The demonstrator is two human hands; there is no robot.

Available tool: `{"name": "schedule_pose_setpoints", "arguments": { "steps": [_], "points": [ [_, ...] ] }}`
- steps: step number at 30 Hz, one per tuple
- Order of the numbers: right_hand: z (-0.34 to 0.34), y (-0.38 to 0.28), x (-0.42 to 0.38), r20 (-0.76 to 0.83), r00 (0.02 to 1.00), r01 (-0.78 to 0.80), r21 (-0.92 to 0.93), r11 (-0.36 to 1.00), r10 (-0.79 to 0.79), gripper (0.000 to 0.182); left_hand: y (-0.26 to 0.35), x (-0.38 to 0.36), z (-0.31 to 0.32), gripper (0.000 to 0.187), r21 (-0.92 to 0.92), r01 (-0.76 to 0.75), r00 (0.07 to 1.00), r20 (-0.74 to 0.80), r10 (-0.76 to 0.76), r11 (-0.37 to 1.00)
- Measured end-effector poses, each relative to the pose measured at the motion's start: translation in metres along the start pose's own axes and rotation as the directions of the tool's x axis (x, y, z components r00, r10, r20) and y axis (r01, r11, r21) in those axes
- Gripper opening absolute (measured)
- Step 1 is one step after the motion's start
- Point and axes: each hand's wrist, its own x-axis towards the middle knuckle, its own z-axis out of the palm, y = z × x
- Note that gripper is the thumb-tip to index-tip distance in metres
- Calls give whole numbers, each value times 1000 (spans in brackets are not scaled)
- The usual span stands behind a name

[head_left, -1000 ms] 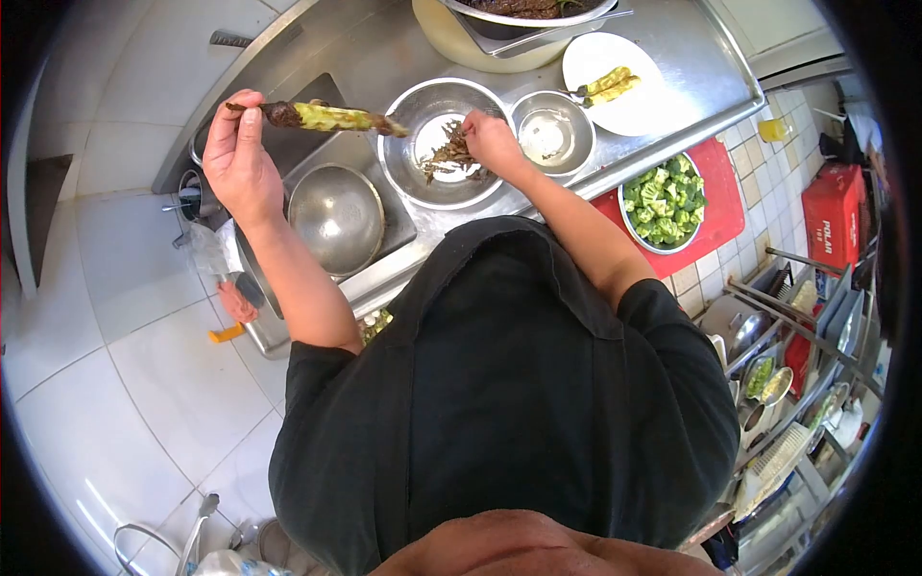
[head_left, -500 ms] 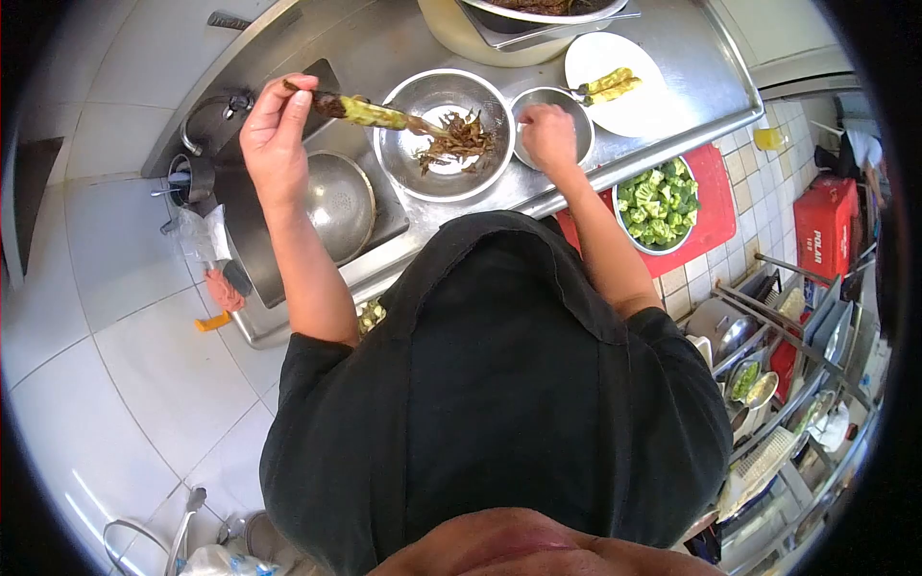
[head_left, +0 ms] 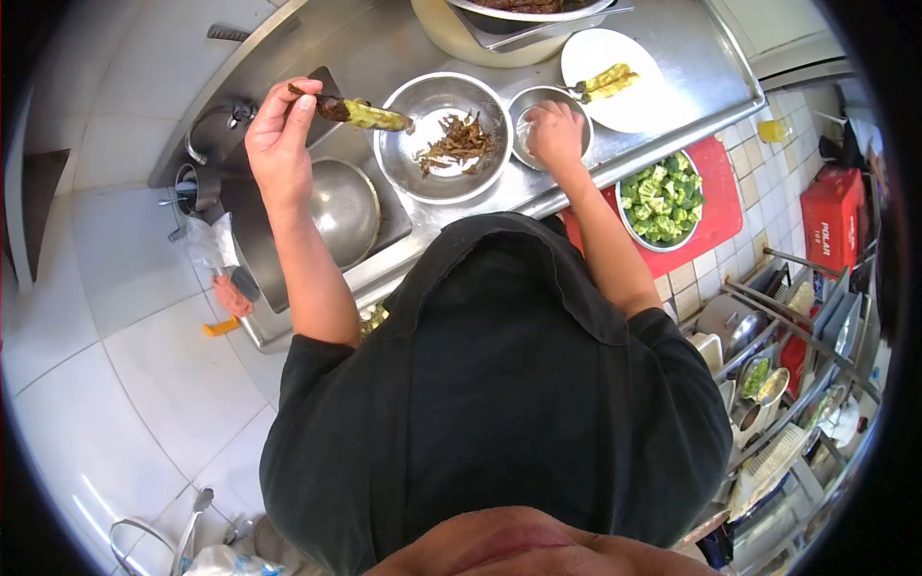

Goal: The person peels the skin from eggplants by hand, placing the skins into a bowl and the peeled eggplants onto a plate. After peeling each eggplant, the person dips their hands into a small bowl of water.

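My left hand (head_left: 280, 139) pinches the stem end of a long roasted eggplant (head_left: 376, 117), dark near the stem and pale green-yellow along its peeled part. Its far tip hangs over the left rim of a wide steel bowl (head_left: 388, 171), which holds a heap of brown charred peelings (head_left: 459, 144). My right hand (head_left: 555, 134) dips into a smaller steel bowl (head_left: 520, 144), its fingers slightly apart and nothing seen in them. Just beyond, a white plate (head_left: 645, 108) bears peeled eggplants (head_left: 611, 83) with dark stems.
A bowl of broccoli florets (head_left: 663, 200) stands on a red board (head_left: 726, 197) below the counter edge (head_left: 687, 139). At left are a faucet (head_left: 240, 115) and a steel lid or bowl (head_left: 344, 211) in the sink. A large container (head_left: 480, 48) stands at the back.
A strip of peel that hung between the eggplant's tip and the peelings is no longer there. The right hand's fingers have spread a little inside the small bowl.
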Motion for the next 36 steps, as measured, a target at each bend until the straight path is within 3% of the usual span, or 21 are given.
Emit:
{"name": "schedule_pose_setpoints", "arguments": {
  "steps": [2, 4, 7, 11, 17, 20, 26, 29, 32, 35, 36],
  "points": [
    [-27, -39, 11, -13, 999, 37, 166, 985, -35, 12, 0, 0, 1, 14, 6, 0, 1000, -9, 0, 1000],
    [-19, -56, 21, -53, 982, 186, 371, 910, -180, 21, 0, 1, 2, 14, 2, 3, 1000, -19, -3, 1000],
    [-21, -93, 27, 112, 971, 98, 619, 779, -211, 32, 4, 1, 5, 14, 31, -17, 1000, -18, 17, 999],
    [7, -118, 30, 80, 957, 142, 709, 691, -278, 42, 8, 1, 5, 12, 36, -38, 999, -3, 38, 999],
    [31, -120, 37, 211, 919, 0, 847, 532, -335, 25, 8, 1, 2, 12, 62, -58, 998, -10, 59, 996],
    [28, -119, 33, 196, 923, -1, 861, 509, -330, 20, 9, 0, 1, 11, 67, -71, 997, -23, 73, 995],
    [42, -102, 24, 385, 904, -109, 625, 773, -183, 22, 11, 2, -1, 11, 61, -60, 997, -41, 62, 996],
    [45, -96, 21, 431, 878, 84, 288, 954, -208, 22, 10, 4, -1, 11, 73, -66, 997, -33, 68, 995],
    [44, -97, 18, 388, 883, 277, 28, 961, -265, 21, 8, 5, -1, 11, 92, -60, 997, -36, 64, 994],
    [24, -108, 22, 207, 932, 270, 153, 951, -298, 19, 4, 5, 0, 11, 90, -53, 997, -56, 58, 995],
    [19, -113, 24, 137, 945, 252, 280, 927, -298, 18, 4, 5, 0, 11, 89, -50, 997, -62, 55, 995]
  ]
}}
